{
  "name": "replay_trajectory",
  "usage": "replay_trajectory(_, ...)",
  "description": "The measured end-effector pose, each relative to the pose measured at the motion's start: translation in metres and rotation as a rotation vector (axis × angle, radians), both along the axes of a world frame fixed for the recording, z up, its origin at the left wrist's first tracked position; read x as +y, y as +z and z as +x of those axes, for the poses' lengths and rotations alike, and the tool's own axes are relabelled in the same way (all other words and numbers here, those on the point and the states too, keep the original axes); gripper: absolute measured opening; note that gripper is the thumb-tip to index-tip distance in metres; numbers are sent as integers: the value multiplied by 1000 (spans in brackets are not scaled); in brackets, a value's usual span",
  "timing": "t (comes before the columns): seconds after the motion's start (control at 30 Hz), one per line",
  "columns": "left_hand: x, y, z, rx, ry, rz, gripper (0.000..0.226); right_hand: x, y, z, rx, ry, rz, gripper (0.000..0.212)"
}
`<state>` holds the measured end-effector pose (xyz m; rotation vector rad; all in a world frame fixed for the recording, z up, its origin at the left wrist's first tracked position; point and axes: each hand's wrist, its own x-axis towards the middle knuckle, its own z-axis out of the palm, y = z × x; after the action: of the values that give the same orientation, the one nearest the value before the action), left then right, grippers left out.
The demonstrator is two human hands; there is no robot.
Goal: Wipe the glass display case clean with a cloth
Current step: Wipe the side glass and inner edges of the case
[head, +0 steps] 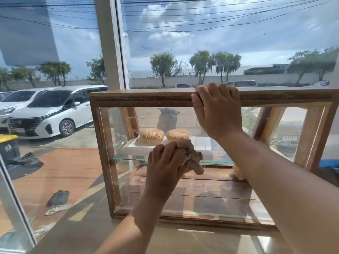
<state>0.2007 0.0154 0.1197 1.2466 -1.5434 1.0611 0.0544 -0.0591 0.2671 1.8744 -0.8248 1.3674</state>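
the left hand (165,162) grips a bunched cloth (194,158) against the front pane (201,198) of the display case (102,153), cloth spilling toward 2 o'clock. wiping looks midway; how much glass is clean i cannot tell. farther, at 1 o'clock, the right hand (218,110) clasps the top rail (146,98), steadying it.

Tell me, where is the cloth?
In the head view, the cloth is bunched in the left hand, against the front glass of the display case, just below the two buns.

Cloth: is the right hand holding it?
No, the left hand grips the cloth; the right hand holds the display case by its top.
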Motion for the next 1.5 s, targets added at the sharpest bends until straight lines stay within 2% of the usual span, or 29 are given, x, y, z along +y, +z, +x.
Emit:
replay_trajectory(0.17,17,-100,0,-120,46,219,28,2,1,2,7,-46,15,38)
replay_trajectory(0.27,21,-117,-1,-142,80,284,25,3,1,2,24,-67,39,39)
replay_trajectory(0.4,17,-61,-2,-103,75,186,47,5,1,2,50,-89,65,40)
replay_trajectory(0.5,9,23,-5,-31,84,-4,40,4,2,0,61,-70,75,39)
replay_trajectory(0.6,1,92,-4,-37,104,-106,24,5,3,0,55,-31,100,39)
replay_trajectory(0.67,-1,98,-5,-51,110,-103,24,4,3,0,56,-20,102,39)
replay_trajectory(0.8,3,69,1,14,184,-98,22,3,2,-1,57,-28,87,39)
replay_trajectory(1.0,15,71,49,72,264,-129,27,1,2,-1,56,-25,61,40)
replay_trajectory(1.13,34,70,86,274,283,-98,31,0,2,-1,65,-26,65,42)
replay_trajectory(1.3,45,79,101,680,255,-144,31,-5,-1,-6,188,-89,25,68)
replay_trajectory(1.43,31,81,71,800,157,-202,28,-5,-1,-7,200,-108,10,69)
replay_trajectory(1.5,24,81,45,749,95,-156,32,-5,-1,-8,215,-117,1,67)
